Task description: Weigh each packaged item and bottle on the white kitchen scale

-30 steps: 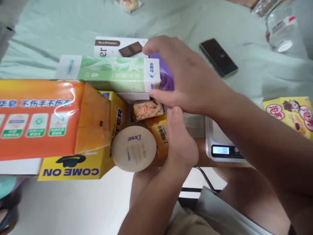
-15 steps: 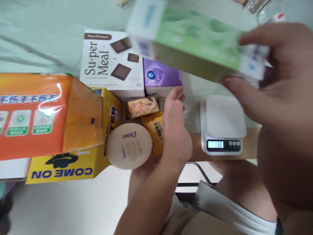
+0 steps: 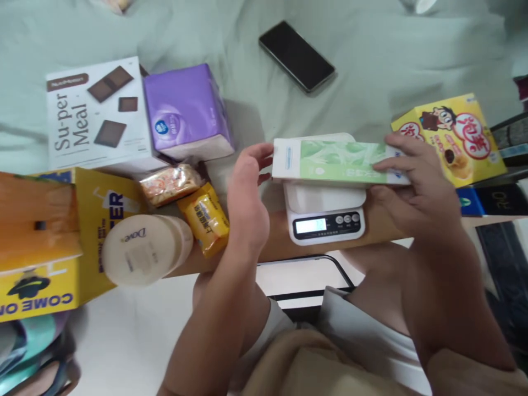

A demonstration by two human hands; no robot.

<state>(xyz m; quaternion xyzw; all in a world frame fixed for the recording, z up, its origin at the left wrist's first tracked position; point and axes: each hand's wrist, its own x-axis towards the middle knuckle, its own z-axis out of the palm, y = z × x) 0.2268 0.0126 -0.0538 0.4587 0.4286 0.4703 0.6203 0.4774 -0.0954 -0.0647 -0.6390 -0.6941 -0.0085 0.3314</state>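
A long green and white box (image 3: 338, 159) lies across the white digital scale (image 3: 325, 198), and the scale's display is lit with digits too blurred to read. My right hand (image 3: 416, 176) grips the right end of this box, thumb in front and fingers over the top. At the box's left end is my left hand (image 3: 249, 203), fingers stretched and apart, holding nothing; whether the fingertips touch the box I cannot tell. Left of that hand lie a yellow snack packet (image 3: 205, 220) and a clear-wrapped snack (image 3: 171, 184).
A purple tissue pack (image 3: 183, 110), a white Su-per Meal box (image 3: 99, 115), a Dove tub (image 3: 142, 250) and a yellow carton (image 3: 103, 203) with an orange pack (image 3: 37, 220) stand left. A black phone (image 3: 297, 55) lies behind; a yellow snack box (image 3: 457, 137) is right.
My right hand has brought the green and white box down onto the scale. My left hand stays beside the snacks, fingers more spread. The view has shifted right, showing the phone and yellow snack box.
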